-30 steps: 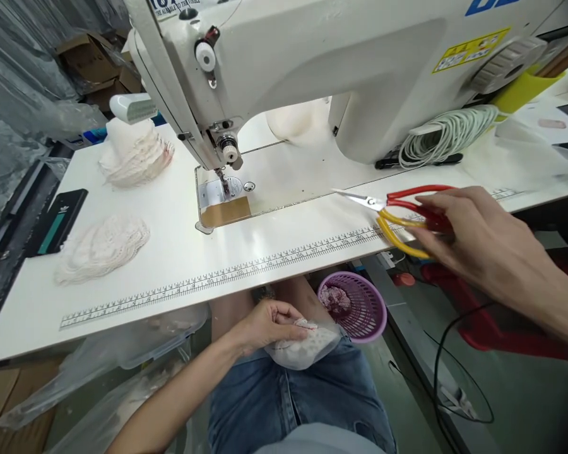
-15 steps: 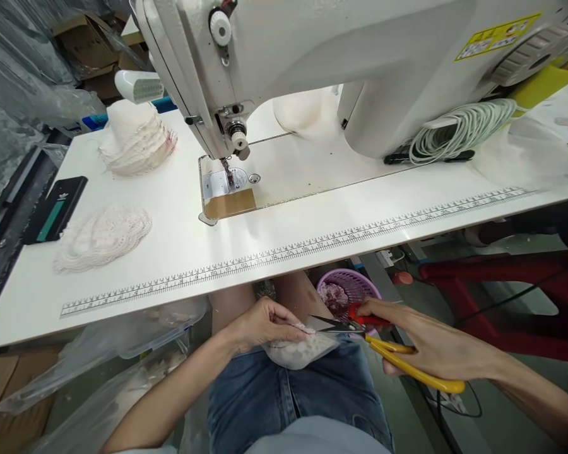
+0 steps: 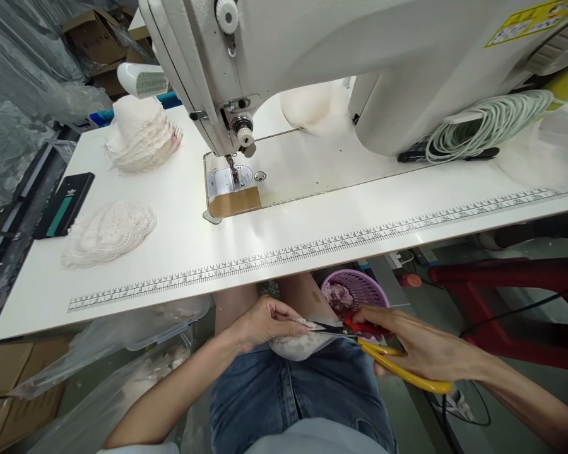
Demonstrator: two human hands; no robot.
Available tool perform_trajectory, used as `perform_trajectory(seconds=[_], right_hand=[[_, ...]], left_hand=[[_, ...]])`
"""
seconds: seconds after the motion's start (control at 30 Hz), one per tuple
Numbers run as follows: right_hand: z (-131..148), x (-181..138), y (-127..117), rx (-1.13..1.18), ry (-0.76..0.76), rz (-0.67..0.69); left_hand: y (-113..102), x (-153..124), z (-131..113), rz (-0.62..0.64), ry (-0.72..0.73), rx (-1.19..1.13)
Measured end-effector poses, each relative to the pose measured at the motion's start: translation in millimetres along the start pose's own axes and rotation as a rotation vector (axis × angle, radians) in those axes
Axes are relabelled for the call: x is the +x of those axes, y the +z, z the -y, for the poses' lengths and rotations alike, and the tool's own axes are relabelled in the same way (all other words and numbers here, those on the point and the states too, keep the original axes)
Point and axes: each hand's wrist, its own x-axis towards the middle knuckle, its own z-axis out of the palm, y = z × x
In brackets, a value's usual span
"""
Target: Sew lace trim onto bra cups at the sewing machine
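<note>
Over my lap, my left hand (image 3: 269, 325) pinches the edge of a small white fabric piece (image 3: 300, 347), rounded in shape and partly see-through. My right hand (image 3: 407, 343) is closed on scissors (image 3: 402, 373) with one yellow and one red handle. Their blades point left and lie along the top edge of the fabric, close to my left fingertips. The blades look nearly closed, and their tips are partly hidden at the cloth.
A sewing machine (image 3: 303, 50) stands on the white table (image 3: 180, 252), whose front edge runs above my hands. At the left lie white lace pieces (image 3: 111, 233), a fabric stack (image 3: 139, 139) and a black case (image 3: 66, 205). A purple basket (image 3: 366, 293) with scraps sits below, near a red stool (image 3: 502, 302).
The scissors have moved left onto the fabric edge, and their blades have come together. My left hand keeps its pinch. The whole view has shifted slightly.
</note>
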Motion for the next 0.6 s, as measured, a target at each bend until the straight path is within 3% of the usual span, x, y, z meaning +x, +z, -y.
perform_trajectory(seconds=[0.6], right_hand=[[10, 4, -5, -0.049, -0.005, -0.006]], left_hand=[[-5, -2, 2, -0.055, 0.008, -0.013]])
